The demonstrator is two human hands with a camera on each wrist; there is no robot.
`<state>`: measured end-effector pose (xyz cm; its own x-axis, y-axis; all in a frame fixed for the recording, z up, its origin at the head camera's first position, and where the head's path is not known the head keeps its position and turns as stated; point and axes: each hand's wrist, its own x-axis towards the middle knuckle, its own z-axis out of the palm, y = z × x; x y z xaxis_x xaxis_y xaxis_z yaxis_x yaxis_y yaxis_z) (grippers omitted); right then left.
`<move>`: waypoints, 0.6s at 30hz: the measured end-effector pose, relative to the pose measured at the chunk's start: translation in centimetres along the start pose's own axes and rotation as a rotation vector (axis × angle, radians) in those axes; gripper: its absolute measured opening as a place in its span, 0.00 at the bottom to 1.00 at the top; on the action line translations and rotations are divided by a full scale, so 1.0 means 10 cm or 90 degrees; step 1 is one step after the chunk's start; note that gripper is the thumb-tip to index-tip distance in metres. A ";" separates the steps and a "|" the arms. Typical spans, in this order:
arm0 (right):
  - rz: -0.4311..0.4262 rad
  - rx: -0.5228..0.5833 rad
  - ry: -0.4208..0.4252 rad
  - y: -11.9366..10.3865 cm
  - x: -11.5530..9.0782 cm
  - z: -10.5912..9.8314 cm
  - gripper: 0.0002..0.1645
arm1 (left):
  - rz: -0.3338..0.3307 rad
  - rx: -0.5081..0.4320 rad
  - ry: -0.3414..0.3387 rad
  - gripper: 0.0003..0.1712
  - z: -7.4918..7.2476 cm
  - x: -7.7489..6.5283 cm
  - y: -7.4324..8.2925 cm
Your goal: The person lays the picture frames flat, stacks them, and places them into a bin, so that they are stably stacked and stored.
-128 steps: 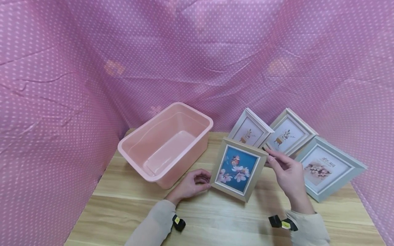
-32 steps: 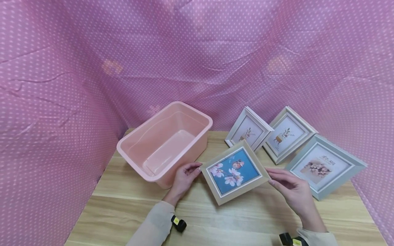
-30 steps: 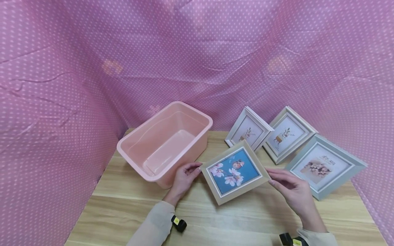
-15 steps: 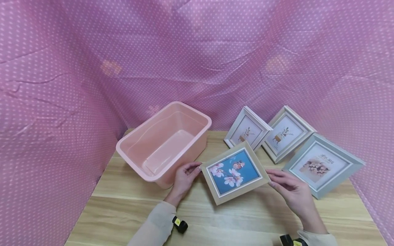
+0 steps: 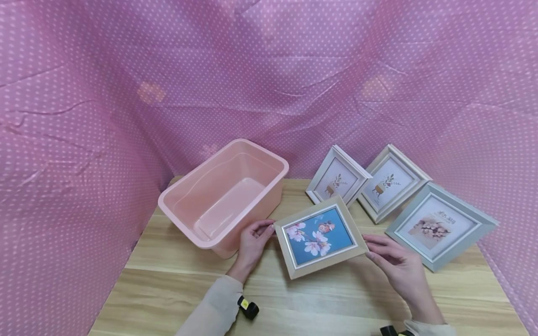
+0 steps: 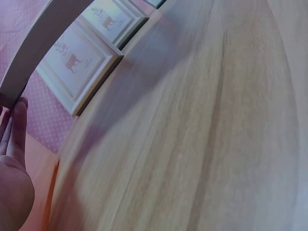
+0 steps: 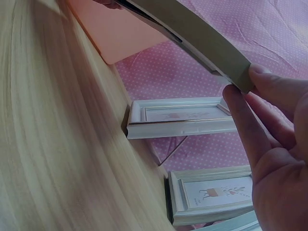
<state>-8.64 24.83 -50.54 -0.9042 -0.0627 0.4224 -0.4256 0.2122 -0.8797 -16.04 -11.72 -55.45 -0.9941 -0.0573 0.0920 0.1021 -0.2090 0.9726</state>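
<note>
A beige picture frame with a blue picture of blossoms and a butterfly is held between both hands, tilted, picture side up. My left hand pinches its left corner, close to the pink tub's wall. At the right corner, my right hand grips it between thumb and fingers; the right wrist view shows the thumb on one face and fingers under the other. Shadow beneath the picture frame in the left wrist view shows it raised off the table. Its back is mostly hidden.
A pink plastic tub stands at the back left with nothing in it. Three more frames stand at the back right: a white one, a cream one and a pale blue-grey one. Pink dotted cloth hangs around the wooden table.
Since the earliest frame, the picture frame has turned from nearly upright to lying sideways, and both hands have moved with it. In the last second it has tilted slightly flatter and lower.
</note>
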 end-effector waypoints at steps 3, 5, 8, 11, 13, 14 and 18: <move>0.010 0.000 -0.003 0.00 -0.01 0.01 0.15 | -0.003 0.009 0.013 0.16 0.01 0.01 -0.01; 0.016 0.001 -0.001 0.00 -0.02 0.01 0.15 | -0.003 0.015 0.020 0.16 0.02 0.01 -0.02; 0.020 0.004 0.003 -0.01 -0.04 0.03 0.15 | -0.004 0.026 0.025 0.16 0.02 0.02 -0.01; 0.016 0.003 0.010 0.00 -0.05 0.04 0.15 | -0.005 0.037 0.025 0.16 0.03 0.02 0.00; 0.012 -0.002 0.016 0.01 -0.06 0.04 0.15 | -0.006 0.043 0.024 0.15 0.03 0.01 0.01; 0.014 -0.003 0.019 0.01 -0.07 0.04 0.15 | -0.007 0.043 0.023 0.15 0.03 0.01 0.01; 0.021 -0.002 0.029 0.03 -0.10 0.05 0.14 | 0.002 0.051 0.006 0.16 0.04 0.00 0.03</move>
<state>-7.87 24.44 -51.29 -0.9154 -0.0113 0.4023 -0.3950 0.2167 -0.8928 -16.05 -11.41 -55.05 -0.9933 -0.0679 0.0935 0.1018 -0.1301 0.9863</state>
